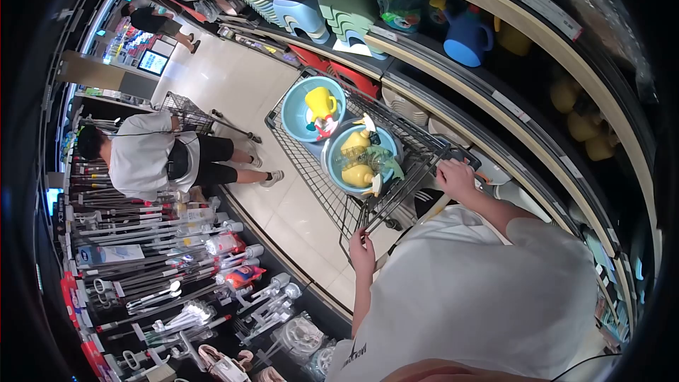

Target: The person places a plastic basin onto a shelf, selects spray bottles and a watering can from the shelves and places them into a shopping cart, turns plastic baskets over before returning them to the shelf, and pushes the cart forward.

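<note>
Pale shirt [488,290] nearest. Left hand [363,251] and right hand [457,179]: grip closed around handle [400,197]. Wire cart [308,175] judged stiff, lightly loaded; best held at both handle ends.

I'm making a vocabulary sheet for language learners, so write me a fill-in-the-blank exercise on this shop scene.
1. The left hand and right hand hold the cart by its ____.
2. The yellow container sits in a basin coloured ____.
3. The blue watering can is displayed on a ____.
4. Below the waist, the nearby shopper wears black ____.

Missing words: handle; blue; shelf; shorts.
</note>
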